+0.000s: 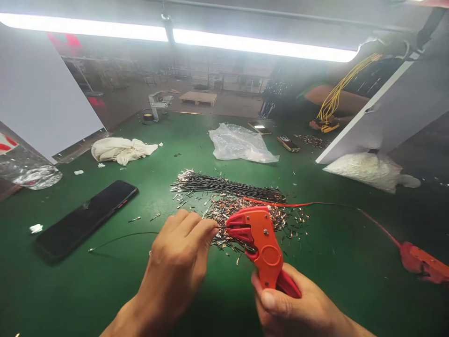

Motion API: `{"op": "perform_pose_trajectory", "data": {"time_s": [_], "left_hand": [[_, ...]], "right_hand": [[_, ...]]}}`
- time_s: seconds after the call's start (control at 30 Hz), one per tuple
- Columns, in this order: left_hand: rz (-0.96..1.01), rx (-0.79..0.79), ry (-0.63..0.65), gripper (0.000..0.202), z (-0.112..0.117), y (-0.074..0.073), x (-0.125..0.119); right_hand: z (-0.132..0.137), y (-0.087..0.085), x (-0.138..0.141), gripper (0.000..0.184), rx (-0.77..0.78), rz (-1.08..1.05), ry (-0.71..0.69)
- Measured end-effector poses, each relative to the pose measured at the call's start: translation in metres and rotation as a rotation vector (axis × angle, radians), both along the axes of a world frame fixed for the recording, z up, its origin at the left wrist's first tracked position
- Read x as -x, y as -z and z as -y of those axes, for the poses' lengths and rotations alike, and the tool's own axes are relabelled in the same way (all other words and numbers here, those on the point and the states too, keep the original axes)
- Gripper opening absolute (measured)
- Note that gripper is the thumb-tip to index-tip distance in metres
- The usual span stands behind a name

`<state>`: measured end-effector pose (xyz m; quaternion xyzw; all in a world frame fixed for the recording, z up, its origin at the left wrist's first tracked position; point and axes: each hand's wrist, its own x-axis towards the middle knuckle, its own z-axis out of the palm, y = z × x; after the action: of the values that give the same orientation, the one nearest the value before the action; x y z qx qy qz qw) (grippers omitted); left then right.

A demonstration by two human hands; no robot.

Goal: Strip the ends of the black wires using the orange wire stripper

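My right hand (pixel 289 299) is wrapped round the handle of an orange and red wire stripper (pixel 263 243), whose jaws point left. Pinched between thumb and fingers, a thin black wire (pixel 122 235) is in my left hand (pixel 184 250); its tail runs out to the left and ends in a metal terminal. The wire's other end is at the stripper's jaws, and how deep it sits is hidden. Behind the tool lies a heap of wire offcuts (pixel 228 208). Beyond that heap rests a bundle of black wires (pixel 228 186) with metal terminals at its left end.
A black smartphone (pixel 87 220) lies at left, near a white cloth (pixel 121 150). Clear plastic bags (pixel 242 142) lie farther back. At right are a second red tool (pixel 421 262) on a red cord and a filled bag (pixel 368 171). Another person's arm (pixel 321 96) shows beside yellow wires (pixel 336 98).
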<state>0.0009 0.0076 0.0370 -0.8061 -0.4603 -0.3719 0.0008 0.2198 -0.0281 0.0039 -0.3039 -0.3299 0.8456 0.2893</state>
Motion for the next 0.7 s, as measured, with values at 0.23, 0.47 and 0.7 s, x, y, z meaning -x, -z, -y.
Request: {"op": "perform_pose_trajectory", "data": {"time_s": [0.23,0.47,0.7], "left_hand": [[-0.025,0.061,0.002,0.013,-0.002,0.007,0.0],[-0.002,0.057,0.035,0.013,-0.001,0.005,0.0],[-0.028,-0.027,-0.016,0.011,0.0,-0.001,0.001]], "right_hand": [[-0.005,-0.007,-0.008,0.034,0.195,0.038,0.028],[-0.002,0.0,-0.005,0.034,0.105,-0.119,-0.033],[-0.004,0.003,-0.008,0.039,0.004,-0.188,0.016]]}}
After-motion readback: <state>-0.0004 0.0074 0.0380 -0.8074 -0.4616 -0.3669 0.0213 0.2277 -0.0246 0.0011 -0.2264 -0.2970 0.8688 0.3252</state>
